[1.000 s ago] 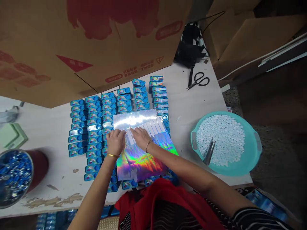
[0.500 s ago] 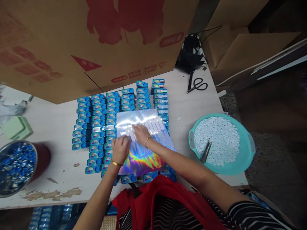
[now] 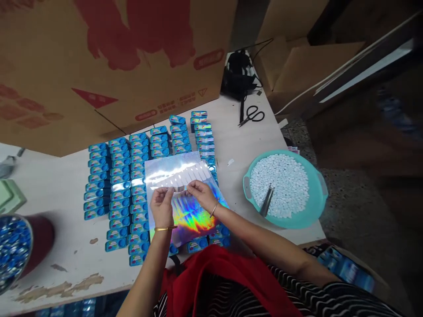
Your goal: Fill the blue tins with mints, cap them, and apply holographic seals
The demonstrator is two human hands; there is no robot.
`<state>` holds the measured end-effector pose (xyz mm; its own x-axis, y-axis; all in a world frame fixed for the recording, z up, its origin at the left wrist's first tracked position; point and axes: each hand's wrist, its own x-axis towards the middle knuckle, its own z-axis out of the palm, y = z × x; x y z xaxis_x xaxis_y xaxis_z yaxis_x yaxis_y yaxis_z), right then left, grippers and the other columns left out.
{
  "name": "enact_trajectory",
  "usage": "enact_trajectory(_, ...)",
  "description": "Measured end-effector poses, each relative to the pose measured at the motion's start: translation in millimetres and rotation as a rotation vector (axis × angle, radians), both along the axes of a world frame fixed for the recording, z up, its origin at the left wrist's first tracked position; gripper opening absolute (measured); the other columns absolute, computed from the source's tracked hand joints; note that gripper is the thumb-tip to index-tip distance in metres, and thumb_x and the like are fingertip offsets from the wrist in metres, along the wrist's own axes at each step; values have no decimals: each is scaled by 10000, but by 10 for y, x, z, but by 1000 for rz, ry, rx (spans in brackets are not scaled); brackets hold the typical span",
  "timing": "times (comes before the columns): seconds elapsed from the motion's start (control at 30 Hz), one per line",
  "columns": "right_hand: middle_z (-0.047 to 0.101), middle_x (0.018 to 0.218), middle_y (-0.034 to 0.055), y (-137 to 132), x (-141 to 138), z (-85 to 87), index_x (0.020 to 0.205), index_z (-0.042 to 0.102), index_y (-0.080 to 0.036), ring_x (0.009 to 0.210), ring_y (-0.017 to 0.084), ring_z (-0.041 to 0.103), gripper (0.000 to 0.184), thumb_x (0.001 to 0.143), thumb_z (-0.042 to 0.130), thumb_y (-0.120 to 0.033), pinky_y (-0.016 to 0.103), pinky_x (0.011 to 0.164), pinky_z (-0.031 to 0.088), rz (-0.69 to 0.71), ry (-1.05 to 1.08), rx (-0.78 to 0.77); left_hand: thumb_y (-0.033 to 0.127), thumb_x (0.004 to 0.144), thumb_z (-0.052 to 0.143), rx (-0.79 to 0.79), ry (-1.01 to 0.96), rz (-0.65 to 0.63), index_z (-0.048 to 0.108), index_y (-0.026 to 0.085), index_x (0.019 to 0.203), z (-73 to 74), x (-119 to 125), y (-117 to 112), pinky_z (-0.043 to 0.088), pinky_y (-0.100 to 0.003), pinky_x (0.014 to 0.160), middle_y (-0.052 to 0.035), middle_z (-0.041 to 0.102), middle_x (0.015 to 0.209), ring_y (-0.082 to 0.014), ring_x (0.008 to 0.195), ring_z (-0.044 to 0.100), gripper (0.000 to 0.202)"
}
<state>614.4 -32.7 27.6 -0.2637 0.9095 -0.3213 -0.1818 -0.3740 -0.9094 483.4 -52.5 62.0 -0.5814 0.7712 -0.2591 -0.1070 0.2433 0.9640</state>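
Note:
My left hand [image 3: 162,206] and my right hand [image 3: 202,195] are pinched around opposite ends of a small shiny sticker strip [image 3: 180,189]. Beneath them lies a holographic sticker sheet [image 3: 172,165], silvery at the far side and rainbow-coloured nearer me. A row of pale strip shapes crosses its middle. The sheet rests on top of rows of small blue tins [image 3: 119,205], covering some of them. A few tins in the right-hand column [image 3: 204,133] carry shiny strips on their ends.
A turquoise basin [image 3: 317,193] of white pellets with a metal scoop [image 3: 267,201] stands at the right. Scissors [image 3: 251,116] lie at the back right. A large carton [image 3: 132,88] stands behind the tins. At the left is a bucket [image 3: 39,242] of blue metallic pieces.
Both hands have lifted off the sheet's strips and now hold one strip between them. The whole view has shifted, with the table's contents appearing further left.

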Motion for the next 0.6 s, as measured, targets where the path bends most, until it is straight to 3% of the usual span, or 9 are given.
enact_trajectory(0.17, 490, 628, -34, 362, 480, -2, 704, 525, -201, 594, 118, 456, 260, 795, 554, -443, 246, 594, 373, -129, -221, 103, 373, 611, 736, -53, 40, -152, 582, 172, 696, -242, 314, 425, 417, -253, 660, 20, 568, 663, -114, 643, 517, 267)
enact_trajectory(0.33, 539, 647, -23, 740, 944, -126, 710, 547, -198, 606, 126, 478, 247, 822, 515, -416, 238, 585, 354, -202, -536, 205, 327, 710, 661, 24, 383, -320, 589, 191, 682, -435, 711, 925, 410, -311, 782, -4, 581, 739, -160, 769, 543, 157)
enact_trajectory(0.47, 564, 633, -27, 902, 1068, -276, 713, 568, -204, 588, 126, 484, 224, 854, 502, -365, 236, 580, 329, -172, -765, 213, 262, 756, 634, -72, 677, -383, 592, 199, 696, -533, 883, 1123, 348, -375, 871, -24, 615, 830, -208, 890, 541, 96)
enact_trajectory(0.6, 587, 626, -23, 971, 1065, -341, 727, 593, -202, 583, 133, 493, 192, 865, 505, -303, 245, 595, 306, -127, -905, 207, 269, 806, 603, -167, 826, -494, 598, 209, 776, -603, 915, 1176, 307, -394, 851, -29, 667, 890, -238, 931, 539, 67)
